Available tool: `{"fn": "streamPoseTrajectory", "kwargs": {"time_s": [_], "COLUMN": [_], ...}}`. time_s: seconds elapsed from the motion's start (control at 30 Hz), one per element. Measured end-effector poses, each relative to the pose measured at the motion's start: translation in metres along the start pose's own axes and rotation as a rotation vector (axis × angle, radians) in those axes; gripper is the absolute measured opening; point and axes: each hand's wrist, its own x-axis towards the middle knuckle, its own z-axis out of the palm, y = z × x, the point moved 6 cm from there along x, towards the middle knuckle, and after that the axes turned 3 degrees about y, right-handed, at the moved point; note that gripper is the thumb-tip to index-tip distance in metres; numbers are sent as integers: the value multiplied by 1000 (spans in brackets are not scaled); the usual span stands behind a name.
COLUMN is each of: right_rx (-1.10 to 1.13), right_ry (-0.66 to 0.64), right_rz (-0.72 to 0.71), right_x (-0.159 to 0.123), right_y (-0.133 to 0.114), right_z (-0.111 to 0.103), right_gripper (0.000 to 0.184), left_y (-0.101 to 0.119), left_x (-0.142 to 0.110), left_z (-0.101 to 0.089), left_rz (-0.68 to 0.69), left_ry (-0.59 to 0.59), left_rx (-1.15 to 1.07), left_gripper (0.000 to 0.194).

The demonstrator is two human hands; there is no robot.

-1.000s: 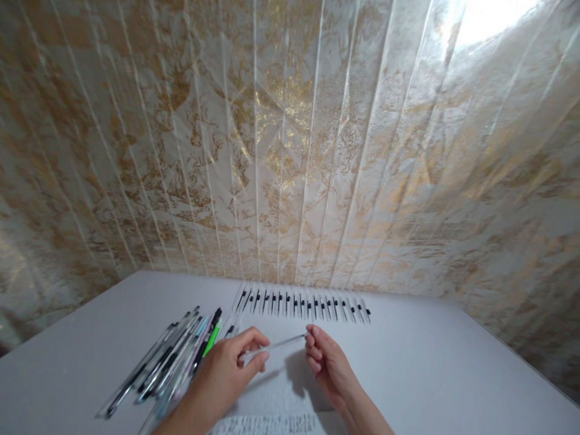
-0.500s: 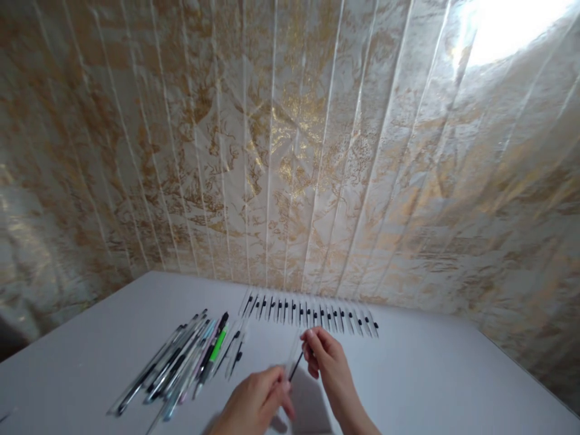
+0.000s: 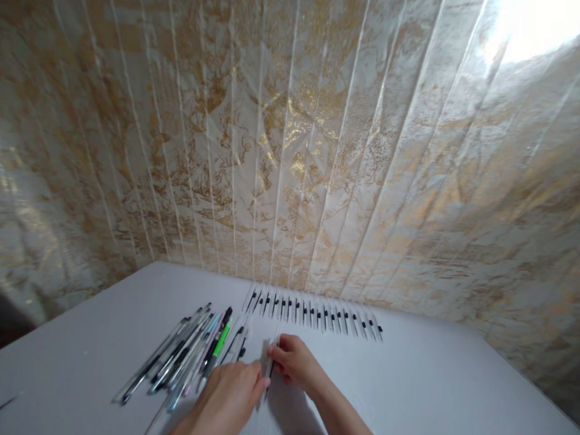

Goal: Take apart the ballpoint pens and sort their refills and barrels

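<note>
Crinkly gold-and-silver sheeting point(image 3: 290, 157) fills the whole background, with a white bench point(image 3: 408, 380) in front of it. Right hand point(image 3: 292, 361) has a slim see-through pen point(image 3: 270, 370) pinched between thumb and fingers, at the near middle of the bench. Left hand point(image 3: 233, 386) is right beside it with fingers curled and thumb up against the pen's near end, can't really tell if it's gripping. Loose pile of pens point(image 3: 176, 356) on the left, bright green pen point(image 3: 221, 340) at its right side. Far side's got a neat row of clear pens point(image 3: 312, 313) with black clips.
</note>
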Motion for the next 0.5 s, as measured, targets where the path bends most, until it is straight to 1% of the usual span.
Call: {"fn": "streamPoseTrajectory", "kwargs": {"time_s": [0.07, 0.13, 0.2, 0.33, 0.4, 0.5], "right_rx": [-63, -131, -198, -296, -326, -386], "right_ry": [36, 88, 138, 188, 185, 174], "right_rz": [-11, -35, -61, -90, -89, -93], "right_x": [8, 15, 20, 19, 15, 9], "right_y": [-5, -12, -19, -22, -20, -16], "right_z": [4, 7, 10, 12, 13, 15], "right_gripper": [27, 17, 7, 29, 31, 25], "left_y": [-1, -3, -8, -22, -25, -24], "left_x": [-4, -5, -4, 0, 2, 4], "left_z": [-3, 1, 6, 9, 8, 3], "left_rz": [-27, -48, -77, -128, -127, -126], "left_ry": [-5, -29, -35, 16, 52, 89], "left_rx": [131, 165, 181, 166, 137, 138], "left_gripper": [25, 24, 27, 34, 36, 37]}}
